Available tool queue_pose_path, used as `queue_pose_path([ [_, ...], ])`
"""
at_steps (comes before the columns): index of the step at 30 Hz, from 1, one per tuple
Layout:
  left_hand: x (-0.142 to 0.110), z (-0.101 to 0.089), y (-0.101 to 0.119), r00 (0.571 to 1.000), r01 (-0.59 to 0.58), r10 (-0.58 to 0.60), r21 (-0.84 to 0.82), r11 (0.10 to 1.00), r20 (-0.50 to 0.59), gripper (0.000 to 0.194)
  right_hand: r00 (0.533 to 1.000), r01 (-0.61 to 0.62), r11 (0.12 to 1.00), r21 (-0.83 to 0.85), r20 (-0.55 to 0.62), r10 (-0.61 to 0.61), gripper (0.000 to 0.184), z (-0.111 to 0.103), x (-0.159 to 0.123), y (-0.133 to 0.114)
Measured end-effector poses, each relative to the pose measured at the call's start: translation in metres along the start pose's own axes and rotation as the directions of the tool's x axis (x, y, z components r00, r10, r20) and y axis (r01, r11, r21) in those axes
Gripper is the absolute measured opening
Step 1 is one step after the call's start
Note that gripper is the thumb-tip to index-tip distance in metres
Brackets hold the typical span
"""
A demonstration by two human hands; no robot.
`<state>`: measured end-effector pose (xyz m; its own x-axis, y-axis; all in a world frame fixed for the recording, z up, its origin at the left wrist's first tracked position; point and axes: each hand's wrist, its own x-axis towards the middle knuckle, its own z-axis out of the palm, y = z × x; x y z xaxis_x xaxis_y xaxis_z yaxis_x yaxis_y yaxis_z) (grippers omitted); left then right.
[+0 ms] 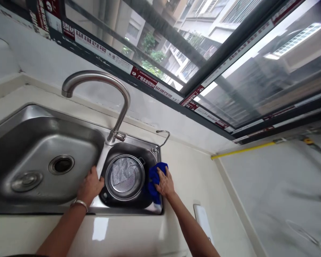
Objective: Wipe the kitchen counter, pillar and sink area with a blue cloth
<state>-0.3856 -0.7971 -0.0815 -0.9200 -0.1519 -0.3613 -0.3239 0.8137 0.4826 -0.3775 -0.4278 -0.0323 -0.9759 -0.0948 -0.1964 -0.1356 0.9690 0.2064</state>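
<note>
A bright blue cloth [154, 177], soft and crumpled into loose folds, lay against the right-hand rim of the small basin of a stainless steel double sink [29, 142]. Part of the cloth draped down the basin's inner right wall, and a narrow tail of it reached towards the front corner. The right hand [164, 184] pressed flat on top of the cloth, fingers spread, covering its outer edge. The left hand [90, 185], a silver bangle at its wrist, rested palm down on the steel divider between the large basin and the small one, well apart from the cloth.
</note>
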Motion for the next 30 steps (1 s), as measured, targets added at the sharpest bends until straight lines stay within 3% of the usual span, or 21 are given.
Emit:
queue_pose_path([
  [5, -0.001, -0.004, 0.002, 1.000, 0.008, -0.007, -0.015, 1.000, 0.027, 0.036, 0.994, 0.108, 0.960, 0.260, -0.030, -0.103, 0.074, 0.009, -0.061, 0.001],
  [7, -0.002, -0.006, 0.003, 1.000, 0.008, -0.008, -0.006, 1.000, 0.023, 0.036, 0.998, 0.060, 0.901, 0.431, -0.034, -0.051, 0.066, 0.004, -0.080, 0.008],
  [11, -0.004, -0.009, 0.006, 1.000, 0.007, -0.007, -0.004, 1.000, 0.018, 0.036, 0.989, -0.093, 0.674, 0.733, -0.011, 0.149, 0.051, -0.021, -0.106, 0.046],
  [13, -0.005, -0.011, 0.006, 1.000, 0.007, -0.007, -0.006, 1.000, 0.024, 0.037, 0.952, -0.094, 0.608, 0.788, -0.107, 0.286, 0.047, -0.039, -0.112, 0.073],
  [16, -0.007, -0.012, 0.007, 0.999, 0.009, -0.009, -0.011, 1.000, 0.031, 0.038, 0.842, -0.107, 0.589, 0.801, -0.242, 0.483, 0.049, -0.061, -0.115, 0.108],
  [18, -0.006, -0.013, 0.008, 0.999, 0.015, -0.014, -0.013, 1.000, 0.035, 0.039, 0.782, -0.096, 0.639, 0.763, -0.339, 0.522, 0.050, -0.069, -0.111, 0.121],
  [20, -0.005, -0.012, 0.008, 0.999, 0.023, -0.023, -0.009, 1.000, 0.038, 0.039, 0.751, -0.048, 0.736, 0.675, -0.462, 0.472, 0.054, -0.065, -0.102, 0.123],
  [21, -0.004, -0.011, 0.008, 0.999, 0.025, -0.024, -0.007, 1.000, 0.038, 0.038, 0.764, -0.014, 0.788, 0.615, -0.501, 0.405, 0.056, -0.059, -0.096, 0.120],
  [23, -0.003, -0.010, 0.008, 0.998, 0.031, -0.031, -0.006, 0.999, 0.045, 0.038, 0.859, 0.041, 0.871, 0.489, -0.462, 0.219, 0.062, -0.040, -0.085, 0.110],
  [25, -0.002, -0.009, 0.007, 0.998, 0.034, -0.034, -0.005, 0.999, 0.050, 0.038, 0.966, 0.035, 0.914, 0.405, -0.248, 0.073, 0.068, -0.017, -0.076, 0.097],
  [26, -0.001, -0.009, 0.007, 0.998, 0.035, -0.035, 0.000, 0.999, 0.048, 0.037, 0.989, 0.005, 0.920, 0.393, -0.137, 0.053, 0.069, -0.007, -0.073, 0.092],
  [28, -0.002, -0.009, 0.007, 0.999, 0.026, -0.027, 0.012, 1.000, 0.031, 0.036, 0.996, -0.054, 0.899, 0.434, -0.045, 0.082, 0.064, 0.006, -0.068, 0.085],
  [30, -0.002, -0.008, 0.007, 1.000, 0.020, -0.020, 0.014, 1.000, 0.013, 0.036, 0.979, -0.079, 0.843, 0.531, -0.116, 0.165, 0.057, 0.010, -0.062, 0.082],
])
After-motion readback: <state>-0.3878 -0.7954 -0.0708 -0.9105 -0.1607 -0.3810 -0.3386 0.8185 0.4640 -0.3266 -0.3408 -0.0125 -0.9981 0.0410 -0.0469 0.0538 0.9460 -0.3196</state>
